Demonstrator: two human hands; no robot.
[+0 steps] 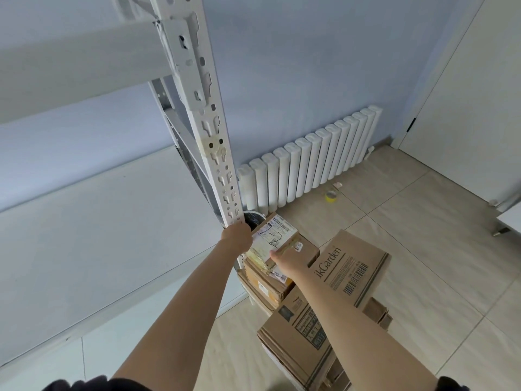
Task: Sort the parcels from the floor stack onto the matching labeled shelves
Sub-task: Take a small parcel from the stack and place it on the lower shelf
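Hands meet on the small brown cardboard parcel with white shipping labels (pixel 275 238), top of the floor stack of cardboard boxes (pixel 284 280): your left hand (pixel 237 237) holds its left edge, your right hand (pixel 279 256) its near edge, beside the white slotted metal shelf upright (pixel 210 131).

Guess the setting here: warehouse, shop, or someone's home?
Likely a spare room used as a small parcel store: white metal shelving, cardboard parcels stacked on a tiled floor, and a household radiator on the wall.
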